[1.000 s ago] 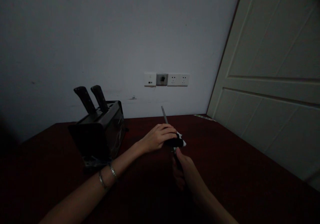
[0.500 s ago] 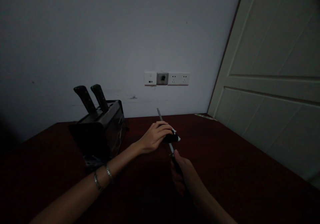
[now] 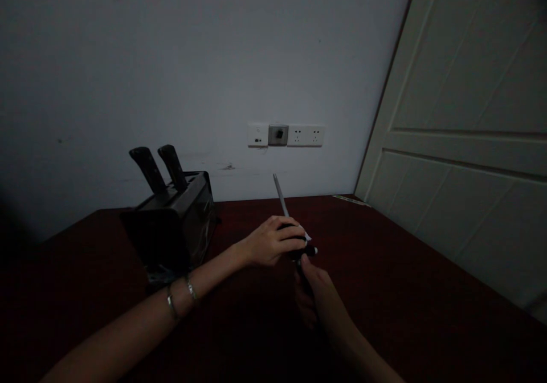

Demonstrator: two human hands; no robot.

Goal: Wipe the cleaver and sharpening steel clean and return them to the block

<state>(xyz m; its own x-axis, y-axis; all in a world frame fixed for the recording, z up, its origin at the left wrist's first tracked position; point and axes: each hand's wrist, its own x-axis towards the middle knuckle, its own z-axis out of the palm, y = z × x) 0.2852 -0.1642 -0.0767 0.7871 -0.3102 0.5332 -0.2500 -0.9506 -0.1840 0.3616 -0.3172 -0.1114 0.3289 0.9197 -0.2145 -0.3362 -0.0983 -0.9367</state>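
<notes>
My left hand (image 3: 273,239) is closed over a small black and white knife sharpener (image 3: 304,247) resting on the dark red table (image 3: 405,280). My right hand (image 3: 314,289) is wrapped round the dark handle of a knife. The knife blade (image 3: 281,195) runs through the sharpener and its tip points up and away, toward the wall. Two bracelets sit on my left wrist (image 3: 182,297).
A dark knife block (image 3: 177,220) with two black handles sticking out stands at the back left of the table. A row of wall sockets (image 3: 286,135) is on the grey wall behind. A white panelled door (image 3: 465,132) stands on the right.
The knife was drawn back toward me, then pushed forward again through the sharpener; now more of the blade shows beyond my left hand, which shifted slightly with it.
</notes>
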